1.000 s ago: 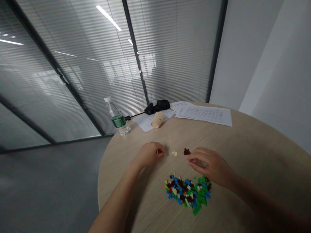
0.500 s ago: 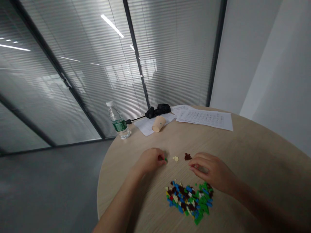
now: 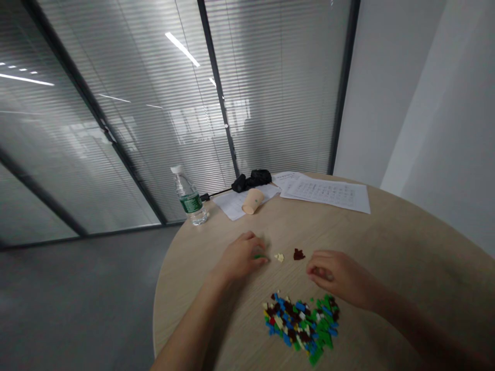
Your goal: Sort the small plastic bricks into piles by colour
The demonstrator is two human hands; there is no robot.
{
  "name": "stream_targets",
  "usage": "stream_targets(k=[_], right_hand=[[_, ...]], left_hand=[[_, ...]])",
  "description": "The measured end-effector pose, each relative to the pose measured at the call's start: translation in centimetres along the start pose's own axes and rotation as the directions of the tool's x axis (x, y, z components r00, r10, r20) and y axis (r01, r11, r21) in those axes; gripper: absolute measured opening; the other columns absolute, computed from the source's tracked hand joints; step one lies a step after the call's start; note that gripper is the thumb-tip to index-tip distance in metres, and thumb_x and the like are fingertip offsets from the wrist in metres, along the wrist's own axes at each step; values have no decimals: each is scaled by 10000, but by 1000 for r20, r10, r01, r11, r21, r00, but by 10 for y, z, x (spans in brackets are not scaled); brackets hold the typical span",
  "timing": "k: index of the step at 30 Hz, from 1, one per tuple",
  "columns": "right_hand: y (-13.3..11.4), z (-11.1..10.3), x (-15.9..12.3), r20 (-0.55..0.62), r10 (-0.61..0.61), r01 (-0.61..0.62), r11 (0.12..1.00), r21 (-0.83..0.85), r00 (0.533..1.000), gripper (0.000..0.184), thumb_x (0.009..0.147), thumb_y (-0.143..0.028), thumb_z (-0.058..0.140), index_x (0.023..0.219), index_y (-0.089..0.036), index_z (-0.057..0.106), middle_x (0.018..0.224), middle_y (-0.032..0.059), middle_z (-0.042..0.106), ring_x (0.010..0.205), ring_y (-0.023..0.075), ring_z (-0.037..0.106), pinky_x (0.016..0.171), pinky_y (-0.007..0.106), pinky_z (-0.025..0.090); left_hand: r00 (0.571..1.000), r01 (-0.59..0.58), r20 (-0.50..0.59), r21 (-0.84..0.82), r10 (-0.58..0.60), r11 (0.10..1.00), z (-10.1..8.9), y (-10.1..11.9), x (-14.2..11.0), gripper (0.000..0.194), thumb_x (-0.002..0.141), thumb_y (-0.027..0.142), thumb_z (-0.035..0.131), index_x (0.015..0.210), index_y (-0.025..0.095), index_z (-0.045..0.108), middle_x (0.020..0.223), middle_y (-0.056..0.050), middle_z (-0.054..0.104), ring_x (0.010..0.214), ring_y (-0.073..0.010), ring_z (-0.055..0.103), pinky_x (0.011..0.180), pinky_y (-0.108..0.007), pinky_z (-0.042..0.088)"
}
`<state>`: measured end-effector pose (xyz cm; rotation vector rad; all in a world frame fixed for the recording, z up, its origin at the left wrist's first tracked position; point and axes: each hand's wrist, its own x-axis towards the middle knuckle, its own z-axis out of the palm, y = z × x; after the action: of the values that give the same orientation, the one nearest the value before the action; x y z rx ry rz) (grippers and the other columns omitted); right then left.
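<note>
While bricks (image 3: 303, 324) strew the table (image 3: 386, 242), blinds (image 3: 286, 103) hang behind.

Hands (image 3: 244, 256) apart; cream pieces (image 3: 279, 257), brown pieces (image 3: 298, 254) between.

Green bit (image 3: 260, 256): blurred, within the parted left grip (image 3: 243, 255)
Cream bits (image 3: 279, 257): clustered just right of that grip
Dark brown bits (image 3: 298, 254): heaped just left of the right grip (image 3: 333, 270)
Colourful bricks (image 3: 301, 322): loose jumble, bodyward of both grips

Green-labelled bottle (image 3: 191, 202), cup (image 3: 252, 201) on side, printed sheets (image 3: 328, 196).
</note>
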<state>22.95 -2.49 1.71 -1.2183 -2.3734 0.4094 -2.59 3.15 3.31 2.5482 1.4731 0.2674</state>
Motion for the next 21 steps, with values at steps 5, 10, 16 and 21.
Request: stream_targets(k=[5,10,16,21], right_hand=[[-5,3,-1,108,-62,52,994,100,992,86,764,-162,554,726,-171,631,731,22,620,667,128,548,616,225,400],[-14,7,-2,133,-146,125,980,155,980,86,776,-171,573,768,-178,659,797,25,656,822,159,569,771,276,406],[-20,7,-4,176,-189,156,970,185,966,184,781,-151,570,912,-188,694,883,49,646,864,159,576,797,276,412],[-19,9,-6,195,-184,145,969,198,963,199,792,-157,556,926,-211,693,882,40,631,843,149,577,765,263,418]], left_hand=[[997,-48,56,-56,51,997,6,0,2,116,726,245,613,832,198,613,907,-17,541,806,-149,543,725,-234,425],[993,-118,16,-102,121,988,8,-1,3,100,729,173,596,821,196,629,873,-6,552,800,-132,544,714,-205,409],[993,-114,13,-17,114,993,5,4,3,90,755,216,584,829,209,635,874,-7,569,833,-150,545,715,-219,410],[993,-119,-6,-1,119,993,4,6,3,109,785,263,556,846,211,630,909,-17,571,873,-159,546,738,-229,417]])
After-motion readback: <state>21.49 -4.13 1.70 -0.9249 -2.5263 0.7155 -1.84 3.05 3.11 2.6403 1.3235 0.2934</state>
